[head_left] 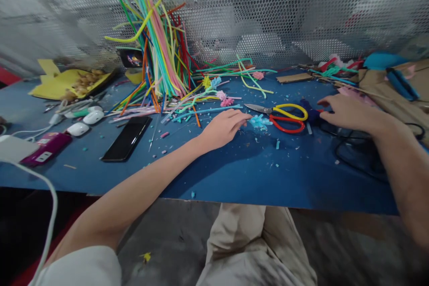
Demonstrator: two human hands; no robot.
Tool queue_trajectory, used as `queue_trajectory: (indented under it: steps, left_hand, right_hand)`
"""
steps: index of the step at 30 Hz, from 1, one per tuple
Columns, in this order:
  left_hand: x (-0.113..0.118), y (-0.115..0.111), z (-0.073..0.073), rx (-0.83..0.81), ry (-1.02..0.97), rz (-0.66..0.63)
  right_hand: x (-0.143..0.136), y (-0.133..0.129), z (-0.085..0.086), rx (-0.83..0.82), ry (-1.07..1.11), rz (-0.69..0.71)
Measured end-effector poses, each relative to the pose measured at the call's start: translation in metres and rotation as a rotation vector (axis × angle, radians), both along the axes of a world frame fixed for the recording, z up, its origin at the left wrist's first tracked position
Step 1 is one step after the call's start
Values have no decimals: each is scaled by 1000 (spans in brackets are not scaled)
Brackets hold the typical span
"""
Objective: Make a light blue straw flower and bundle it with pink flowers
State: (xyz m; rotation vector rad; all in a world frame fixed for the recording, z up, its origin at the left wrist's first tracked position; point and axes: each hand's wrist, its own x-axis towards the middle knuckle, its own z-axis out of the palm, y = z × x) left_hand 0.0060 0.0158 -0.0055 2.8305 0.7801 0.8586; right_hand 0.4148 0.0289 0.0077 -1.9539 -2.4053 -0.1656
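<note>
My left hand rests low over the table, its fingers closed at the near end of a light-blue fluffy pipe-cleaner piece. Scissors with one yellow and one red handle lie just right of that piece, blades pointing left. My right hand is at the right, thumb and forefinger apart, beside a dark blue object behind the handles. That object is partly in shadow, so I cannot make out its kind. A black cable runs below this hand.
A tall bunch of coloured pipe cleaners stands at the back, with small fluffy flowers beside it. Leftward lie a black phone, a purple power bank and a yellow tray. Cardboard sits at right. Blue scraps litter the tabletop.
</note>
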Motion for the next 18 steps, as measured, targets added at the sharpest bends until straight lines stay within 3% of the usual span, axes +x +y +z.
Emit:
queue_trajectory:
  steps: [3, 7, 11, 15, 18]
  left_hand:
    - [1, -3, 0, 11, 45, 1]
    - [-1, -5, 0, 22, 158, -5]
    - [-3, -7, 0, 52, 201, 75]
    - [-2, -8, 2, 76, 149, 152]
    - [-3, -8, 4, 83, 133, 185]
  right_hand:
    - [7, 2, -9, -108, -103, 60]
    - [-1, 3, -11, -107, -139, 54]
    - [-13, -1, -1, 72, 14, -76]
    - [-25, -9, 17, 353, 318, -205]
    - [-41, -21, 25, 484, 490, -147]
